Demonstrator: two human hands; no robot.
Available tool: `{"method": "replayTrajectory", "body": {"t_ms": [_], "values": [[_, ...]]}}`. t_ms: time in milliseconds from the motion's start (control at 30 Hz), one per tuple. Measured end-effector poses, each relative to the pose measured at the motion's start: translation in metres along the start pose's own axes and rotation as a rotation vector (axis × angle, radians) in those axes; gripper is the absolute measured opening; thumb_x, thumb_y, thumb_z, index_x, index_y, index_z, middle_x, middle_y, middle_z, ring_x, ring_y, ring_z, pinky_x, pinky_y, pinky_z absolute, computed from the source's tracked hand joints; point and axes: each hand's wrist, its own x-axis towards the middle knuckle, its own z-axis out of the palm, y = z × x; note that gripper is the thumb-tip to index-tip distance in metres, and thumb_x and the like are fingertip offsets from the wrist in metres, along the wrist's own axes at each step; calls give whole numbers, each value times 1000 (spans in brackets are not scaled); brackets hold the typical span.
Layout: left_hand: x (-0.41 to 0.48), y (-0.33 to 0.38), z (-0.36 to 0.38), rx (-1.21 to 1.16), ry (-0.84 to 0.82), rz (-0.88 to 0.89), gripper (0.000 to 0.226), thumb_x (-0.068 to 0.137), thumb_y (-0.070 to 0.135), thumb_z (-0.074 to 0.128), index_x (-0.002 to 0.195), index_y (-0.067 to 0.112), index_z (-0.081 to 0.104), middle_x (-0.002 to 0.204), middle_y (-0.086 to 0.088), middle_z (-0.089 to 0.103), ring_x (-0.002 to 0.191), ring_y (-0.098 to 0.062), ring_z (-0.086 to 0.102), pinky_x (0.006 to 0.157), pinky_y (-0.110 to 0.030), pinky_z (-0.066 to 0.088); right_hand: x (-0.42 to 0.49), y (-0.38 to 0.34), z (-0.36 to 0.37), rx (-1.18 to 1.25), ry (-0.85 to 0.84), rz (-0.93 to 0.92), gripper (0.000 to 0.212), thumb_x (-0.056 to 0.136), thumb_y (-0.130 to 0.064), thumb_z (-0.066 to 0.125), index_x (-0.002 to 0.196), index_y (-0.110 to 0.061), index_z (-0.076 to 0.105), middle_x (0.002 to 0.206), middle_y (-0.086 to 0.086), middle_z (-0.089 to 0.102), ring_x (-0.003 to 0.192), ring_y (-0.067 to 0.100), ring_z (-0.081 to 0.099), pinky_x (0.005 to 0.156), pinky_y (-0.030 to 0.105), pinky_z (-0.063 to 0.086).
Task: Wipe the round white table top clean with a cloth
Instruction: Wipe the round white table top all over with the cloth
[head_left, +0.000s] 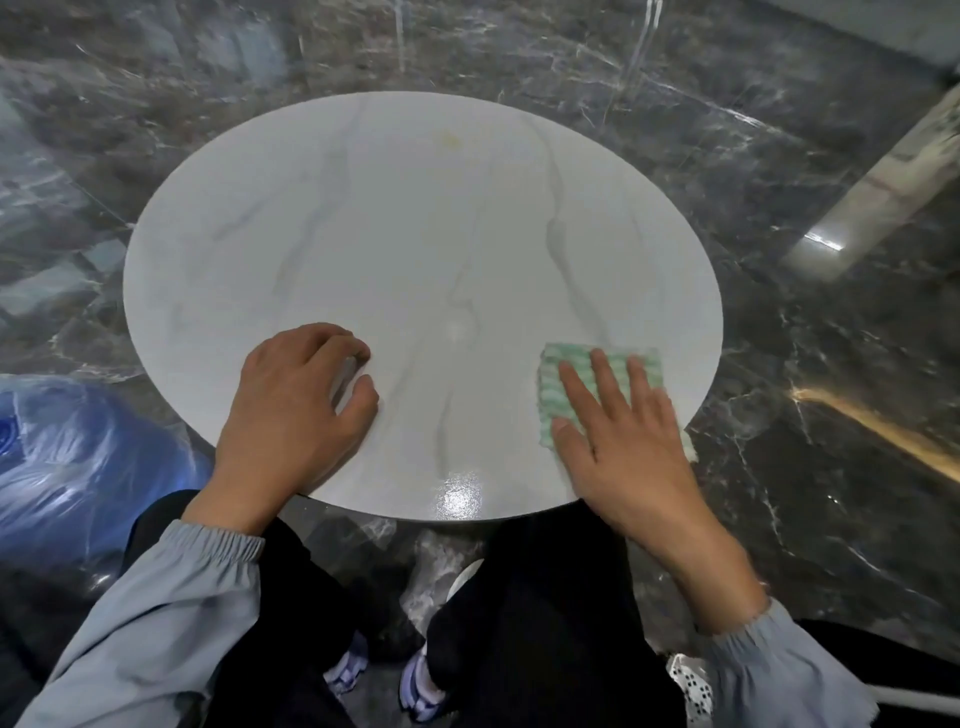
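Head view: right grip (628, 457) flat, unclenched, pressing cloth (550, 395) at near-right edge of desk (415, 234), left grip (291, 410) loosely curled, empty, bracing near edge; keep even pressure, overlapping strokes toward far-edge stain (449, 137).

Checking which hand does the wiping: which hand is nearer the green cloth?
Right. The right hand presses flat on the green cloth, fingers spread over it; the left hand rests on the bare table top, apart to the cloth's left.

My left hand (298, 410) sits palm down, fingers loosely arched, thumb apart; my right hand (623, 441) lies flat, fingers straight and spread. Both forearms reach forward.
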Motion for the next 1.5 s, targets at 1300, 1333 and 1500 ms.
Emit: {"method": "replayTrajectory", "body": {"t_ms": [1300, 1333, 1500], "values": [[2, 3, -7, -19, -67, -56, 34, 88, 41, 54, 113, 26, 71, 122, 6, 65, 116, -22, 59, 106, -46, 43, 149, 75, -47, -11, -72, 156, 63, 105, -55, 19, 162, -40, -3, 171, -7, -13, 156, 27, -17, 125, 52, -6], [1, 4, -7, -17, -68, -57, 34, 88, 42, 54, 113, 26, 71, 122, 6, 65, 116, -22, 59, 106, -45, 43, 148, 55, -45, -29, -83, 93, 63, 105, -55, 19, 162, -40, -4, 171, -6, -14, 156, 28, -17, 125, 52, -5], [1, 3, -6, -21, -57, -45, 33, 88, 42, 55, 113, 25, 71, 120, 6, 65, 114, -22, 60, 104, -44, 43, 80, -74, -8, -129, -62, -420, 64, 104, -59, 21, 161, -42, -5, 170, -7, -14, 155, 28, -22, 123, 49, -14]]}}
